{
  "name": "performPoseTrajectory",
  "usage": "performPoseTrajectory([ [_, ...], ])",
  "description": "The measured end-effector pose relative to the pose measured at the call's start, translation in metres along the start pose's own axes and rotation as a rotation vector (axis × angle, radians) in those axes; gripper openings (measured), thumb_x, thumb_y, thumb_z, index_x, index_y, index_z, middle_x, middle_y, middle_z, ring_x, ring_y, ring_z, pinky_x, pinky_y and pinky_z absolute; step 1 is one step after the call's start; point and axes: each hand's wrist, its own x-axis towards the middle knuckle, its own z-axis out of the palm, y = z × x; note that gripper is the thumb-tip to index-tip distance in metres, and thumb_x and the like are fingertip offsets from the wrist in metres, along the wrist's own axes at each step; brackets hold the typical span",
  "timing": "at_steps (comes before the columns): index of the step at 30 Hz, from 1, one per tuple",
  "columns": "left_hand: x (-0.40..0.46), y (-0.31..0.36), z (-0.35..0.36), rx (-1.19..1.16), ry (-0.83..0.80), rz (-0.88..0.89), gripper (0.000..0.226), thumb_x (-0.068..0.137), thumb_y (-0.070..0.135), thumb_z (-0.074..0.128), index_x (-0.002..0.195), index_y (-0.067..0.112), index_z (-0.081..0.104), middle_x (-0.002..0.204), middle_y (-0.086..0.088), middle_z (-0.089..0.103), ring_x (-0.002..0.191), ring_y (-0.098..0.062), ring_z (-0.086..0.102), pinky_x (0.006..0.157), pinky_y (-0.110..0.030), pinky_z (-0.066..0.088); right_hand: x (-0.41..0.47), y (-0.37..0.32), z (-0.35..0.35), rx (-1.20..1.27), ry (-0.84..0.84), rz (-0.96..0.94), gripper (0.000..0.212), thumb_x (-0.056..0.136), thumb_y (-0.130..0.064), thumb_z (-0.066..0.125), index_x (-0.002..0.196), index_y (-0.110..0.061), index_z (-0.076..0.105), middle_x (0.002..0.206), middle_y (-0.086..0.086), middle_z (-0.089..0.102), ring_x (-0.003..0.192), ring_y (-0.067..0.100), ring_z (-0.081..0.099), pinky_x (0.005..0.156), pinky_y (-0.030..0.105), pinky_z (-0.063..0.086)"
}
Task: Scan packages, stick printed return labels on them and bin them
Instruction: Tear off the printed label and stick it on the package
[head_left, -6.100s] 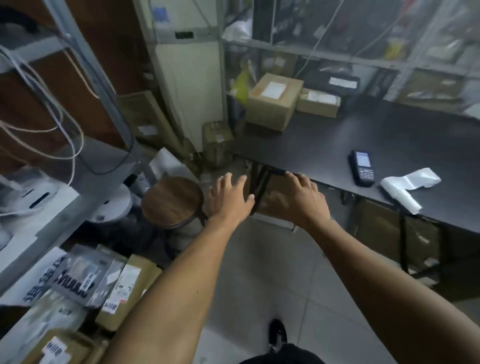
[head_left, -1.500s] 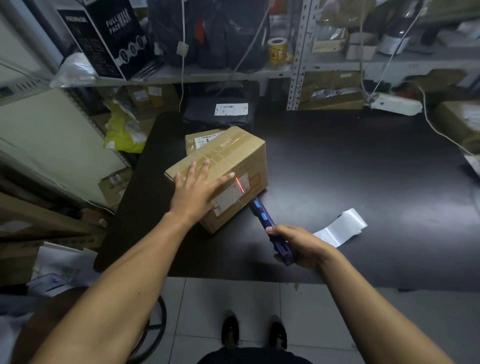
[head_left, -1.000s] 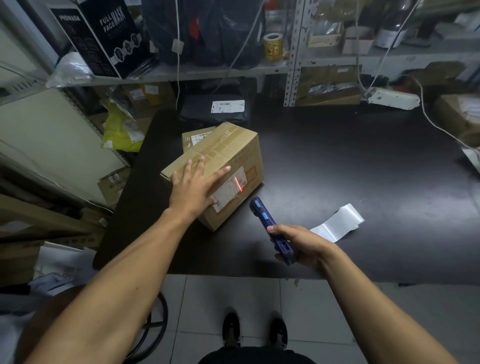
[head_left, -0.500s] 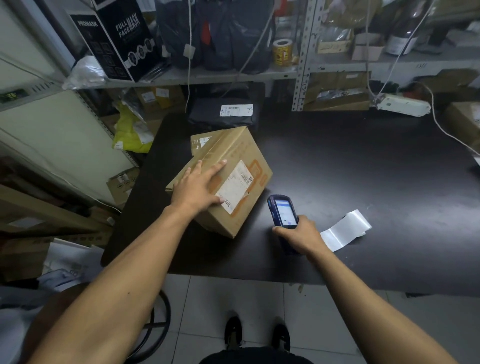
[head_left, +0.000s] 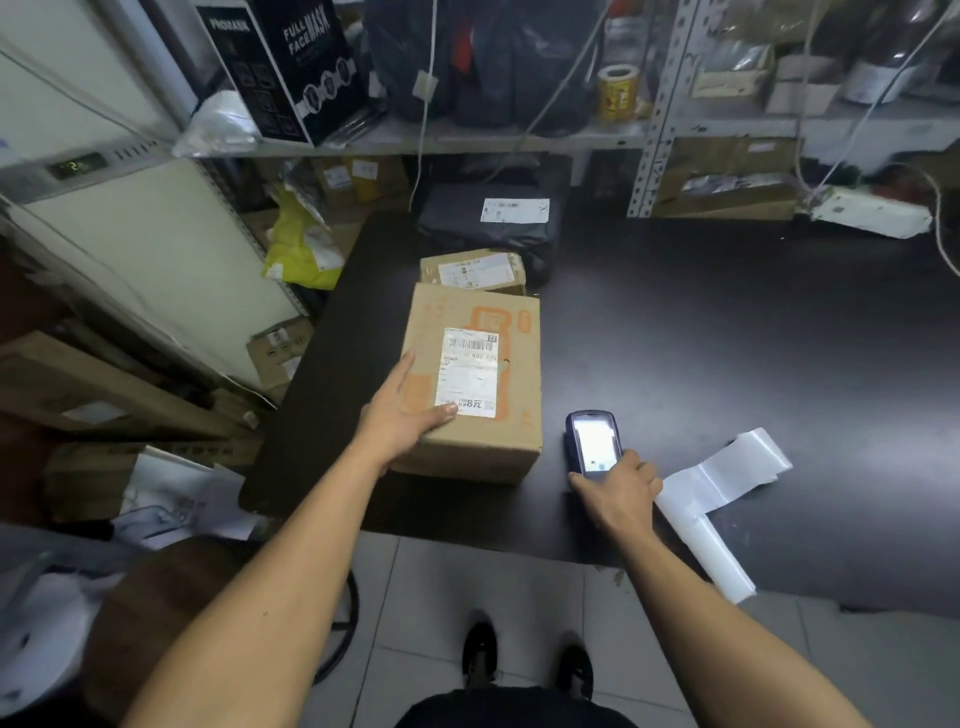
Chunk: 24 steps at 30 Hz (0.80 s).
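The left hand (head_left: 402, 415) reaches forward with its forearm stretched out, and it grips the near left corner of the brown cardboard box (head_left: 475, 384): the thumb lies across the top face by the lower edge of the white shipping label (head_left: 469, 372), and the fingers run along the box's left side. The box sits flat on the black table (head_left: 727, 338), label upward. The label carries a barcode along its top edge and a bold "8" with a character after it at the bottom; the smaller print is too blurred to read. Orange printing surrounds the label.

To the right of that hold, apart from the box, the right hand (head_left: 615, 488) curls round the lower end of a dark blue handheld scanner (head_left: 592, 441), whose lit screen faces up, glare hiding its contents. Just right of this hand lies a white strip of blank labels (head_left: 727, 473).

Beyond the held box sits a smaller taped carton (head_left: 472, 271) with its own label, then a dark grey mailer bag (head_left: 493, 228). On the shelf above, a black box (head_left: 291, 67) reads "FULL FACE MASK".
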Motion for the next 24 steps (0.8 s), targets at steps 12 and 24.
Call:
performPoseTrajectory([
  [12, -0.001, -0.035, 0.008, -0.105, -0.063, -0.038, 0.102, 0.076, 0.047, 0.082, 0.153, 0.045, 0.016, 0.153, 0.003, 0.040, 0.140, -0.022, 0.038, 0.114, -0.043, 0.034, -0.004, 0.002, 0.020, -0.085, 0.059, 0.049, 0.079, 0.081, -0.044, 0.075, 0.135, 0.000, 0.037, 0.135, 0.024, 0.040, 0.125, 0.040, 0.035, 0.103, 0.042, 0.031],
  [24, 0.003, 0.057, 0.057, 0.577, -0.024, 0.621, 0.057, 0.093, 0.054, 0.053, 0.145, 0.032, 0.045, 0.155, -0.002, 0.036, 0.148, -0.022, 0.016, 0.122, -0.040, 0.010, -0.003, 0.001, -0.026, 0.024, 0.289, -0.136, 0.060, 0.093, -0.030, 0.063, 0.143, -0.003, 0.043, 0.141, 0.021, 0.045, 0.132, 0.037, 0.036, 0.110, 0.042, 0.028],
])
